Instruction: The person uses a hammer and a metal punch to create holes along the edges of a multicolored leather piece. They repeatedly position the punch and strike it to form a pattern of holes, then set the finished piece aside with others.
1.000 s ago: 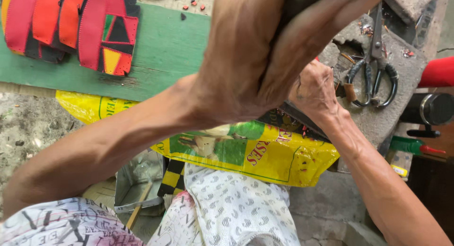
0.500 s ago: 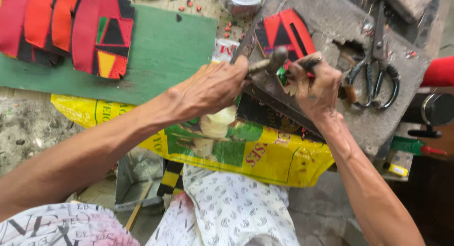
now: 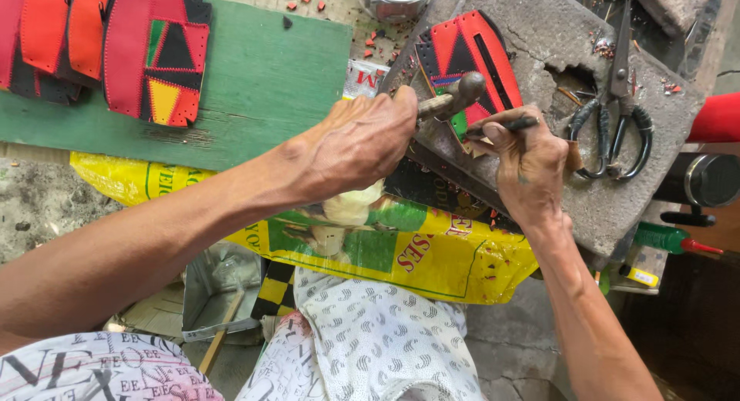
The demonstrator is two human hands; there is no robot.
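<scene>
My left hand (image 3: 356, 143) grips a small hammer (image 3: 456, 95) by its handle, the head lowered onto a red and black stitched leather piece (image 3: 464, 48). That piece lies on a grey stone slab (image 3: 570, 100). My right hand (image 3: 530, 163) pinches a thin dark punch tool (image 3: 502, 126) against the lower edge of the leather, just below the hammer head. The two hands are close together over the slab's left side.
Black scissors (image 3: 617, 116) rest on the slab to the right. Several red, orange and black leather pieces (image 3: 150, 58) lie on a green board (image 3: 270, 85) at upper left. A yellow printed bag (image 3: 432, 254) covers my lap. A small glass jar (image 3: 393, 0) stands at the top.
My left hand came down from right in front of the camera, bringing the hammer onto the punch. My right hand kept the punch on the leather piece.
</scene>
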